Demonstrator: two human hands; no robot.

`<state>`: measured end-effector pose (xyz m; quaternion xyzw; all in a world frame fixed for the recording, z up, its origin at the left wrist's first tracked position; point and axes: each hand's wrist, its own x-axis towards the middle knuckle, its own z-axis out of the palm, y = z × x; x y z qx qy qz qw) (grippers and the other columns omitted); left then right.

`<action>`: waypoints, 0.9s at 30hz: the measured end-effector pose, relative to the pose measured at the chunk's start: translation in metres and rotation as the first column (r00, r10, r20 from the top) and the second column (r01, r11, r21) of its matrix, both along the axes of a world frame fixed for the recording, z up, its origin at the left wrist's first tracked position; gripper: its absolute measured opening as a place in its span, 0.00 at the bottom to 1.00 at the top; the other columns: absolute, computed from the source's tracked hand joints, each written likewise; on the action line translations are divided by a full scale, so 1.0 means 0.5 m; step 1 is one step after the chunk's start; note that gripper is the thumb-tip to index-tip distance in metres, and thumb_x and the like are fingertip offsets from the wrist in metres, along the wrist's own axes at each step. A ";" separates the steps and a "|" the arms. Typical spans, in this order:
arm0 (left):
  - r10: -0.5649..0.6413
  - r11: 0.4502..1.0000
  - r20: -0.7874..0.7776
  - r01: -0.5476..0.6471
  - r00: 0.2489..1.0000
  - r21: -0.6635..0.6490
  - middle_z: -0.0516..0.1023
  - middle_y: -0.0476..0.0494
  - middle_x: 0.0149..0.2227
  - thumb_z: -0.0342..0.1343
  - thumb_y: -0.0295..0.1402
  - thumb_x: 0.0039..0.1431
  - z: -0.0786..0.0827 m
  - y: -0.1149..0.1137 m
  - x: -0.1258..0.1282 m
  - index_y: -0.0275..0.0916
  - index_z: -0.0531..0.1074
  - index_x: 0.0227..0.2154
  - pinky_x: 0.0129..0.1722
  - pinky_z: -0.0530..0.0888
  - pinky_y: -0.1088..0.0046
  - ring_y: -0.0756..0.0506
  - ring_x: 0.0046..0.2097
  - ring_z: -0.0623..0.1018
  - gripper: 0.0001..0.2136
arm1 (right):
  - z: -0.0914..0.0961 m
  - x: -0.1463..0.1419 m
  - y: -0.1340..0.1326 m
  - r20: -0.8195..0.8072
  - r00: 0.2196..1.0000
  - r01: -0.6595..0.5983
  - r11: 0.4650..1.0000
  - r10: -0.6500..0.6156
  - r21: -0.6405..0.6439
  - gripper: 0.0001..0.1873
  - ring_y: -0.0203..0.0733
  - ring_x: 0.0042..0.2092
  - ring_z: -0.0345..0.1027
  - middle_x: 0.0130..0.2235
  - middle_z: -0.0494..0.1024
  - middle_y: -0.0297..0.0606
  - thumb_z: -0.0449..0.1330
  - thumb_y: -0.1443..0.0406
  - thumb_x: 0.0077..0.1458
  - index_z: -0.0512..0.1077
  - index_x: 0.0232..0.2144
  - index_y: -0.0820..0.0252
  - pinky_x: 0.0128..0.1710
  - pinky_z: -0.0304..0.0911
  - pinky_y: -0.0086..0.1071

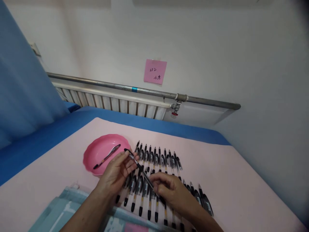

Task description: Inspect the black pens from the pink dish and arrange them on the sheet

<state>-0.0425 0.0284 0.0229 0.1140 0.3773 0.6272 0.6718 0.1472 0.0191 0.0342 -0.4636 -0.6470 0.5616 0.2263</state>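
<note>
My left hand [118, 171] pinches the black cap [128, 150] of a pen between thumb and fingertips. Its other fingers are loosely curled. My right hand [174, 190] grips the clear barrel of that pen [146, 177], which slants between both hands with its black grip part toward the cap. Whether cap and pen touch, I cannot tell. Beneath my hands lie rows of pens, with loose black caps [151, 157] beside them; my hands hide some. Left of my left hand, a pink bowl [87, 155] holds one capped pen [107, 157].
A pink sheet [241, 187] covers the blue-edged table [193, 130]. Nearest me lies a light-blue fabric or packet [55, 211]. Behind stand a radiator [116, 103] and a metal pipe [212, 102]. A pink note [155, 71] hangs on the wall; a blue curtain [26, 80] is at left.
</note>
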 end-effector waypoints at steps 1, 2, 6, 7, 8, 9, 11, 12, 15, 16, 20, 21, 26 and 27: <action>0.003 1.000 -0.016 -0.002 1.000 0.014 0.78 0.42 0.32 0.54 0.27 0.53 0.000 0.000 0.000 0.34 0.70 0.31 0.33 0.75 0.74 0.48 0.34 0.78 0.03 | -0.001 0.000 0.000 -0.004 1.000 -0.003 1.000 0.003 0.002 0.13 0.31 0.25 0.58 0.24 0.68 0.32 0.52 0.69 0.45 0.74 0.33 0.57 0.24 0.53 0.25; 0.007 1.000 -0.030 -0.006 1.000 0.028 0.78 0.43 0.32 0.55 0.27 0.53 0.001 0.000 0.000 0.35 0.70 0.31 0.32 0.74 0.75 0.48 0.33 0.78 0.03 | -0.001 0.000 -0.001 -0.006 1.000 -0.004 1.000 0.004 0.001 0.13 0.31 0.25 0.57 0.24 0.68 0.31 0.52 0.69 0.46 0.74 0.33 0.57 0.24 0.53 0.25; 0.023 0.997 -0.085 -0.017 0.996 0.073 0.78 0.44 0.30 0.56 0.29 0.52 0.001 -0.001 0.000 0.35 0.69 0.29 0.30 0.73 0.77 0.50 0.31 0.78 0.02 | 0.001 0.000 -0.002 -0.003 1.000 0.003 1.000 -0.003 -0.003 0.14 0.30 0.25 0.56 0.24 0.68 0.31 0.52 0.70 0.45 0.74 0.33 0.57 0.25 0.52 0.25; 0.023 0.997 -0.097 -0.015 0.995 0.078 0.78 0.44 0.30 0.56 0.29 0.52 0.000 -0.001 0.000 0.36 0.69 0.29 0.29 0.73 0.77 0.50 0.31 0.78 0.03 | 0.002 -0.001 -0.002 -0.001 1.000 0.005 1.000 -0.005 0.001 0.14 0.31 0.25 0.56 0.24 0.67 0.31 0.52 0.70 0.45 0.74 0.33 0.57 0.25 0.52 0.25; 0.021 0.997 -0.105 -0.013 0.994 0.080 0.78 0.44 0.30 0.56 0.29 0.52 -0.001 -0.001 -0.001 0.36 0.69 0.29 0.29 0.73 0.77 0.50 0.31 0.77 0.03 | 0.002 -0.001 -0.002 0.000 1.000 0.005 1.000 -0.005 0.006 0.14 0.31 0.25 0.56 0.24 0.67 0.31 0.52 0.70 0.45 0.74 0.33 0.57 0.25 0.52 0.25; 0.019 0.997 -0.112 -0.010 0.994 0.082 0.78 0.44 0.30 0.57 0.29 0.51 -0.002 -0.001 -0.001 0.36 0.69 0.30 0.29 0.73 0.77 0.50 0.31 0.77 0.04 | 0.003 -0.002 -0.003 0.000 1.000 0.006 1.000 -0.006 0.010 0.14 0.31 0.25 0.56 0.24 0.67 0.31 0.51 0.70 0.45 0.74 0.33 0.57 0.25 0.52 0.25; 0.026 0.996 -0.121 -0.015 0.992 0.086 0.77 0.44 0.31 0.57 0.30 0.51 -0.004 -0.002 -0.001 0.36 0.69 0.30 0.29 0.73 0.78 0.50 0.32 0.77 0.05 | 0.005 -0.002 -0.003 -0.002 1.000 0.014 1.000 -0.014 0.010 0.15 0.31 0.25 0.57 0.23 0.67 0.32 0.51 0.70 0.45 0.74 0.33 0.58 0.24 0.52 0.25; 0.030 0.996 -0.127 -0.019 0.992 0.090 0.77 0.45 0.31 0.58 0.30 0.50 -0.005 -0.002 -0.001 0.36 0.69 0.30 0.30 0.73 0.78 0.50 0.32 0.78 0.05 | 0.007 -0.002 -0.003 -0.002 1.000 0.017 1.000 -0.017 0.009 0.15 0.31 0.25 0.57 0.24 0.68 0.32 0.51 0.70 0.45 0.74 0.33 0.58 0.24 0.52 0.25; 0.028 0.995 -0.136 -0.014 0.990 0.099 0.77 0.45 0.31 0.59 0.30 0.49 -0.007 -0.002 0.000 0.36 0.68 0.29 0.29 0.73 0.78 0.49 0.32 0.78 0.06 | 0.009 -0.002 -0.003 0.013 1.000 0.018 1.000 -0.018 0.014 0.14 0.31 0.25 0.57 0.24 0.68 0.32 0.50 0.70 0.45 0.73 0.33 0.58 0.23 0.52 0.24; 0.023 0.995 -0.138 -0.009 0.990 0.100 0.77 0.45 0.30 0.59 0.30 0.49 -0.007 -0.002 0.000 0.36 0.68 0.29 0.29 0.73 0.78 0.49 0.32 0.78 0.06 | 0.008 -0.001 -0.003 0.018 1.000 0.018 1.000 -0.018 0.021 0.14 0.31 0.25 0.57 0.24 0.68 0.32 0.50 0.70 0.45 0.73 0.33 0.58 0.23 0.52 0.25; 0.036 0.995 -0.158 -0.021 0.987 0.097 0.77 0.46 0.31 0.59 0.31 0.48 -0.007 -0.002 0.001 0.37 0.68 0.29 0.29 0.73 0.79 0.50 0.32 0.78 0.06 | 0.002 0.001 -0.002 -0.004 1.000 0.012 0.999 -0.012 0.035 0.15 0.32 0.25 0.58 0.24 0.67 0.33 0.50 0.70 0.45 0.73 0.34 0.58 0.23 0.54 0.25; 0.039 0.995 -0.164 -0.024 0.986 0.098 0.78 0.46 0.31 0.59 0.30 0.48 -0.006 -0.002 0.000 0.37 0.68 0.29 0.29 0.73 0.79 0.50 0.31 0.77 0.06 | 0.000 0.002 -0.002 -0.019 1.000 0.010 0.999 -0.010 0.032 0.14 0.32 0.24 0.58 0.24 0.67 0.32 0.50 0.70 0.46 0.72 0.34 0.58 0.22 0.54 0.25; 0.025 0.994 -0.183 -0.005 0.983 0.106 0.78 0.46 0.30 0.59 0.31 0.48 -0.003 -0.002 0.003 0.37 0.68 0.29 0.30 0.73 0.77 0.50 0.31 0.77 0.06 | -0.009 0.002 -0.001 -0.076 0.996 0.045 0.999 -0.046 -0.018 0.13 0.30 0.22 0.56 0.22 0.63 0.30 0.50 0.69 0.47 0.71 0.34 0.58 0.20 0.54 0.23; 0.018 0.995 -0.191 0.002 0.981 0.102 0.78 0.45 0.31 0.60 0.31 0.48 -0.004 -0.003 0.006 0.37 0.68 0.29 0.30 0.74 0.77 0.50 0.31 0.77 0.07 | -0.010 0.001 -0.002 -0.088 0.995 0.049 0.998 -0.052 -0.037 0.13 0.30 0.22 0.56 0.22 0.63 0.30 0.50 0.68 0.47 0.71 0.34 0.58 0.20 0.54 0.23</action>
